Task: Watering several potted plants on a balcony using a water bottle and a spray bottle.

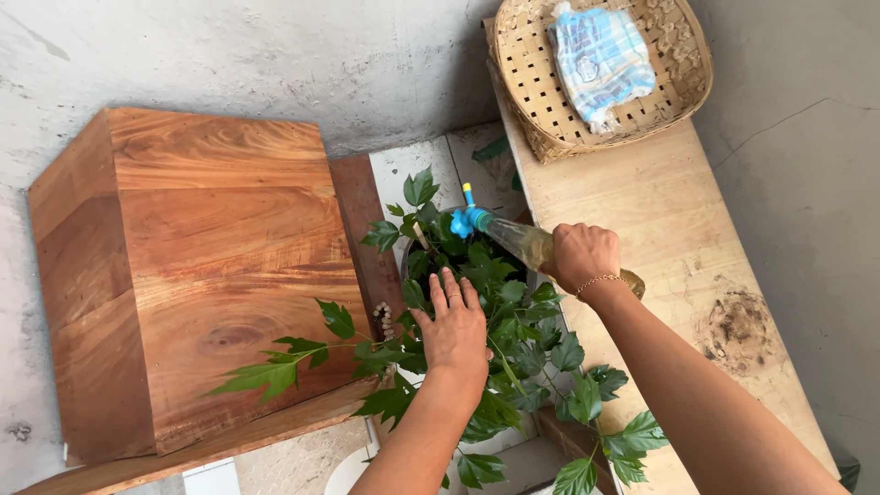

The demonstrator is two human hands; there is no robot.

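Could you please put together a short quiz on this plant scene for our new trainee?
1. Which hand holds the clear bottle with the blue nozzle?
2. True or false: the left hand rests among the leaves of the potted plant.
3. What lies in the woven basket on the wooden bench: a) fruit b) a blue-and-white plastic packet c) tools?

Key: 1. the right hand; 2. true; 3. b.

Green plant (513,348), blue-capped clear bottle (513,236), reddish-brown wooden block (202,266), blue-checked packet (600,62)
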